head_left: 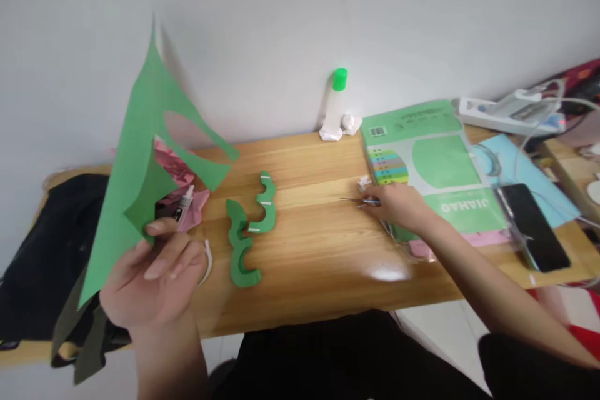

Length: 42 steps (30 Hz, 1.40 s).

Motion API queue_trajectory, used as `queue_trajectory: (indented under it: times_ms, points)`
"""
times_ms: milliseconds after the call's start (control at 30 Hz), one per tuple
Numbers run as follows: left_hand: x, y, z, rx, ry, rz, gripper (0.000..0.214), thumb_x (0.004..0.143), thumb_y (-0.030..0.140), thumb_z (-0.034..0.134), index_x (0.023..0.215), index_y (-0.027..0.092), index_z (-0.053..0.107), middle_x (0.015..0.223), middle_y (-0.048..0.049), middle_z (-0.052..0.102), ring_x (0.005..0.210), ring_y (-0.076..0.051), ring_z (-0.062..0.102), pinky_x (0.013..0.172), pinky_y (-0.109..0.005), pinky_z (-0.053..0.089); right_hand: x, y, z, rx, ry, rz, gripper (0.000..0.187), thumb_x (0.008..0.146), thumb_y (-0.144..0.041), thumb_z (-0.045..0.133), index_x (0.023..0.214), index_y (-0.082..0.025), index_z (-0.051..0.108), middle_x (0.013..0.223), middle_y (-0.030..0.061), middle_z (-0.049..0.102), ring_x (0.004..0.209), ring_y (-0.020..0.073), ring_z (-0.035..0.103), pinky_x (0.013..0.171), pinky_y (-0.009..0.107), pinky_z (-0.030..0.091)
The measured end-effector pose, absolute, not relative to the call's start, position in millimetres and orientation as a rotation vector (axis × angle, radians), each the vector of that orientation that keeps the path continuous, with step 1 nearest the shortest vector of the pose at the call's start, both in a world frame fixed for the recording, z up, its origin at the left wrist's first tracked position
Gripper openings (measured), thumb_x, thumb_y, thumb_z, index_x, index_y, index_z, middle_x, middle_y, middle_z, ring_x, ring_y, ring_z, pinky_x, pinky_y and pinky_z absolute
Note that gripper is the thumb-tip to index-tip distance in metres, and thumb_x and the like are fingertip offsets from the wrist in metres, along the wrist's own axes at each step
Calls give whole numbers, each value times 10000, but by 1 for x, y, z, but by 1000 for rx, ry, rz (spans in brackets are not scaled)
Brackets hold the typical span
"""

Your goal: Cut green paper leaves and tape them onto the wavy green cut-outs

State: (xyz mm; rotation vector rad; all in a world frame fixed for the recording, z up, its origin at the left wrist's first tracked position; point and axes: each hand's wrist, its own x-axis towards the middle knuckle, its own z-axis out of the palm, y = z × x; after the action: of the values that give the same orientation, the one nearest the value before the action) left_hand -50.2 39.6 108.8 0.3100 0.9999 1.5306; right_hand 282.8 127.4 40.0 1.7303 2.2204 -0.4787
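My left hand [154,275] is closed on a large green paper sheet [140,156] with curved pieces cut out of it, held upright above the table's left end. My right hand [398,205] reaches across the wooden table [319,262] and rests on small scissors [359,201] that lie flat beside a green pack of coloured paper [431,162]. Its fingers curl over the handles. Two wavy green cut-outs [248,231] lie on the table between my hands.
A glue bottle with a green cap [336,103] stands against the wall with crumpled white paper. A pink sheet and a small tube [185,203] lie behind the green sheet. A black phone [532,225], blue paper, a power strip [506,112] and cables sit at right. Dark cloth covers the left end.
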Motion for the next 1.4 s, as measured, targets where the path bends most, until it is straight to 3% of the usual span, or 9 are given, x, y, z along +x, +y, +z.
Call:
queue_trajectory:
  times_ms: [167,400,533,700,867,1033,1400]
  points:
    - [-57,27,113,379,756,1617,146,657,64,597,758,167,575,576,63,570,348,-7,328,377,-111,410,281,133,35,1668,2219,-372,168,825,-352,598,828,-210,687,773,111,696,676,236,624,542,287,295]
    - [-75,4,120,386,834,1722,151,731,64,545,692,203,590,713,39,646,337,-4,303,347,-128,387,268,135,36,1703,2231,-318,150,788,-244,650,647,-196,634,728,151,680,561,174,556,520,305,262]
    - [-84,-8,121,423,695,1691,136,688,52,600,711,185,585,736,58,673,357,22,388,372,-91,393,264,132,41,1706,2230,-271,148,802,-279,633,708,-173,676,754,159,694,602,184,584,530,294,275]
    - [-91,-14,118,418,568,1638,181,627,7,571,725,160,568,723,57,704,387,14,521,396,-94,456,280,130,52,1627,2301,-278,228,839,-326,550,959,-212,707,911,75,728,796,204,638,616,250,350]
    - [-92,-16,113,394,630,1678,176,598,34,617,716,153,563,671,57,687,348,17,506,353,-93,464,286,128,54,1510,2362,-308,235,813,-303,538,939,-220,717,806,46,727,693,187,628,578,247,342]
    - [-89,-14,112,368,722,1672,183,574,31,605,711,147,569,608,59,659,329,16,480,328,-100,460,282,129,53,1378,2436,-294,340,803,-254,542,1123,-251,660,785,39,722,691,191,630,560,245,312]
    - [-84,-10,116,259,850,1674,191,569,72,441,693,165,552,493,70,573,316,16,401,318,-91,402,284,153,49,1163,2471,-408,247,824,-248,523,987,-231,709,877,46,735,740,190,637,578,260,327]
